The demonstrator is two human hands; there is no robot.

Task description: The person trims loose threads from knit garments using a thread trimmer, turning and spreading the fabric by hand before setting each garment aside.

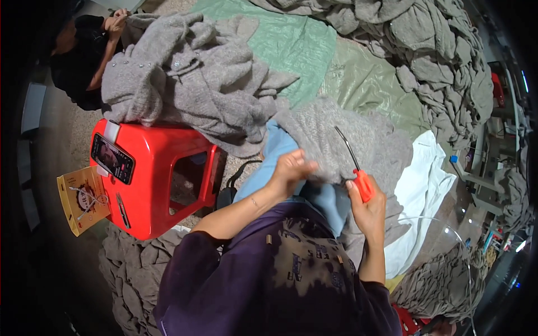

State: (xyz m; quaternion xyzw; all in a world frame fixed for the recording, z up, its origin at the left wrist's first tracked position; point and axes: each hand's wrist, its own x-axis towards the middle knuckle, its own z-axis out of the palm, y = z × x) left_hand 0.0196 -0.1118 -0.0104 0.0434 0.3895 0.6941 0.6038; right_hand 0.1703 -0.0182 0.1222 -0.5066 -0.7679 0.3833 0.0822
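In my right hand (pixel 370 210) is a red-handled tool (pixel 364 186) with a thin metal shaft, slightly bent at its far end and pointing up and left. My left hand (pixel 292 171) hovers over my lap with curled fingers, somewhat smeared by motion; whether anything is pinched in it cannot be made out. A grey knit garment (pixel 336 134) lies across my knees, beneath the tool and just beyond both hands. Light blue cloth (pixel 280 140) shows under it on my legs.
To my left a red plastic stool (pixel 154 168) carries a phone (pixel 112 158), small metal snips (pixel 123 211) and a yellow paper packet (pixel 81 201). Grey knits (pixel 196 84) are heaped beyond it, near another person (pixel 84 61). More grey knits (pixel 431 50) pile far right; white cloth (pixel 420 201) lies nearer.
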